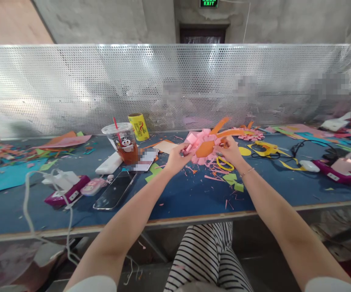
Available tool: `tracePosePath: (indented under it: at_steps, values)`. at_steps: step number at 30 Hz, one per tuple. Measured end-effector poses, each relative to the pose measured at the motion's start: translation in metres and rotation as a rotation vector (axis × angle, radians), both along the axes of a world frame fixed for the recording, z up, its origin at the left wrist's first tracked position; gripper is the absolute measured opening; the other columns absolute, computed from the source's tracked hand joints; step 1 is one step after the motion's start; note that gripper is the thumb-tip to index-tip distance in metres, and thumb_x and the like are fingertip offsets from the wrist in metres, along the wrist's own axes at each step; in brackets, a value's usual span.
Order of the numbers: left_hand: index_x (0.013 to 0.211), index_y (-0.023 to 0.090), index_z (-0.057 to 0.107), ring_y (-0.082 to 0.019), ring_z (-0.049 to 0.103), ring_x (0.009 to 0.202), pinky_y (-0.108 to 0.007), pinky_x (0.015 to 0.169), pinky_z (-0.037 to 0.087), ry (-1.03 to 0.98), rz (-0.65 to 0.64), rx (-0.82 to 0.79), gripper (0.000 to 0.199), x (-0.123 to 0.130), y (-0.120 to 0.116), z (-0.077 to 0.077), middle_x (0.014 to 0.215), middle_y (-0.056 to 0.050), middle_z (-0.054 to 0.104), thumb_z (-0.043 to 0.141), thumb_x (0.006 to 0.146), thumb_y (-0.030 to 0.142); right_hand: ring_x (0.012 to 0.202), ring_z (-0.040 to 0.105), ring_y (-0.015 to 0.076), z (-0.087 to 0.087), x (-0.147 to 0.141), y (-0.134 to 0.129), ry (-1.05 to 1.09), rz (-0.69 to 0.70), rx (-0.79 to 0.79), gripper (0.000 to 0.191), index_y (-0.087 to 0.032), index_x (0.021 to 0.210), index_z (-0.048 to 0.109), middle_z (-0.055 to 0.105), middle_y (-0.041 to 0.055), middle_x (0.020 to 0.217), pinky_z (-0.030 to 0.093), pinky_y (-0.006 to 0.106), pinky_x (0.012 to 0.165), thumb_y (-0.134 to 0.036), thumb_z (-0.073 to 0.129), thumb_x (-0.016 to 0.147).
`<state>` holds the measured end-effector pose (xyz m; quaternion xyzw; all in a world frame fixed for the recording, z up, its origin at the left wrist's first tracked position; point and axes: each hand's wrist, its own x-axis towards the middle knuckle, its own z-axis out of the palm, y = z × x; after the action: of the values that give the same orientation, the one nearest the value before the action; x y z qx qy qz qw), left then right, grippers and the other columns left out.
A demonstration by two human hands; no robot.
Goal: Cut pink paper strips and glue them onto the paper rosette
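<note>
here, nearest the camera, striped trousers point(205, 259) are showing under the edge of the blue tabletop point(181, 198), and both bare forearms are reaching out over it. the left hand point(177, 156) is pinching closed on something small and pink at the left edge of a pink and orange paper craft flower point(205, 147), though exactly what it is gripping is too small to tell. the right hand point(230, 150) is closing its fingers on the flower's right side, near an orange strip. the flower is sitting just above the tabletop, mid-table, between the two hands. it looks light, thin and easily creased, so holding it by the stiffer orange centre seems safer than by the petals. paper scraps point(233, 180) are lying just beside it. further left, a phone point(114, 190) and an iced drink cup point(123, 142) are standing, and a perforated metal screen point(175, 85) is rising behind.
</note>
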<state>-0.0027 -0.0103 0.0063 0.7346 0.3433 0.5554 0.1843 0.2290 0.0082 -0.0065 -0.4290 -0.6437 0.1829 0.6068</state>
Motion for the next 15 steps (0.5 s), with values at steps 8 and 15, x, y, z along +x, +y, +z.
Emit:
tracePosePath:
  at_steps: [8,15]
  values:
    - [0.082,0.016,0.058,-0.008,0.052,0.054,-0.02,0.051,0.042,-0.346,-0.298,-0.475,0.036,0.0,0.007,-0.001,0.062,0.004,0.054,0.077,0.052,0.026,0.06,0.046,0.0094,-0.013,0.001,0.013,0.144,0.184,-0.101,0.032,-0.02,0.084,0.057,0.053,-0.0033,0.071,0.039,0.025,0.058,-0.035,0.07,0.06]
    - [0.083,0.017,0.055,-0.006,0.046,0.044,-0.019,0.042,0.042,-0.525,-0.414,-0.719,0.039,-0.001,0.006,0.004,0.056,0.005,0.051,0.075,0.056,0.038,0.064,0.05,0.0098,-0.015,0.001,0.015,0.253,0.206,-0.117,0.034,-0.019,0.086,0.06,0.055,-0.0033,0.075,0.042,0.024,0.061,-0.033,0.072,0.057]
